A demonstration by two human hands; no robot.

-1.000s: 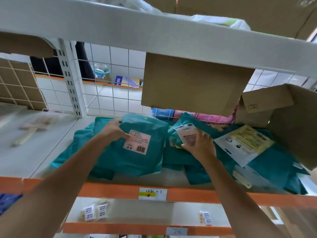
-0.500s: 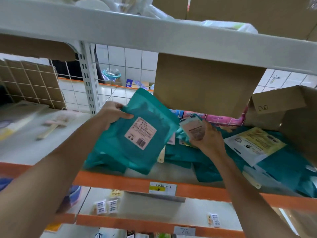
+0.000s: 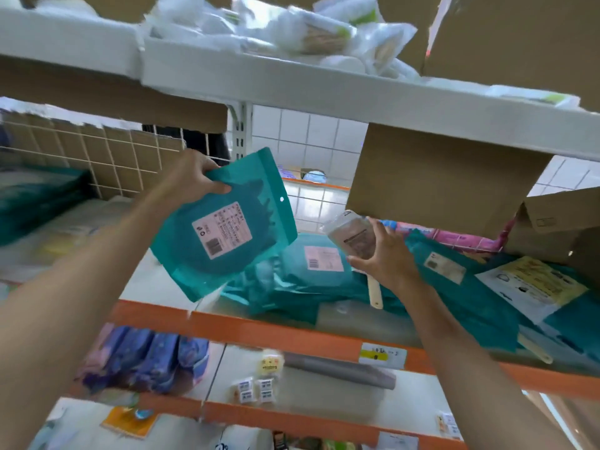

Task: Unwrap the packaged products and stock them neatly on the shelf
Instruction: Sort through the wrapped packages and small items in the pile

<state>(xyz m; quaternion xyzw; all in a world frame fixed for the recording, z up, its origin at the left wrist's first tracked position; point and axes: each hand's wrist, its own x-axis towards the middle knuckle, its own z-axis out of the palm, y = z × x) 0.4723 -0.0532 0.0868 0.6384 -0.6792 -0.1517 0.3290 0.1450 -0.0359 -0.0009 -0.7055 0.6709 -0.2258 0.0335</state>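
Head camera, angled up into a stockroom rack: the person's left hand (image 3: 194,177) gripped a teal pouch (image 3: 224,251) by its top corner, thumb laid across the front. The pouch hung tilted in the air at centre left of the frame, above and in front of the orange shelf edge (image 3: 276,329). A white barcode label (image 3: 222,230) sat on its face, and a small hang hole showed near its upper right edge.

At centre right, the right hand (image 3: 386,258) pinched a small clear packet (image 3: 354,238) between thumb and fingers. It was held up just below the lower left corner of a brown cardboard panel (image 3: 438,186) that hung beneath the white upper shelf (image 3: 292,82).

More teal pouches (image 3: 292,287) lay heaped on the shelf behind the two hands, the pile spreading toward the right of the frame. A pale wooden stick (image 3: 375,292) lay against the heap just below the right hand. A white-and-yellow printed pack (image 3: 532,287) rested on the pouches at far right.

A yellow-and-white tag (image 3: 383,354) was fixed to the orange edge at lower centre right. Blurred blue-purple packs (image 3: 146,362) stood on the shelf below, at lower left. White plastic-wrapped goods (image 3: 308,30) crowded the top of the frame, and a wire grid (image 3: 97,160) backed the left bay.
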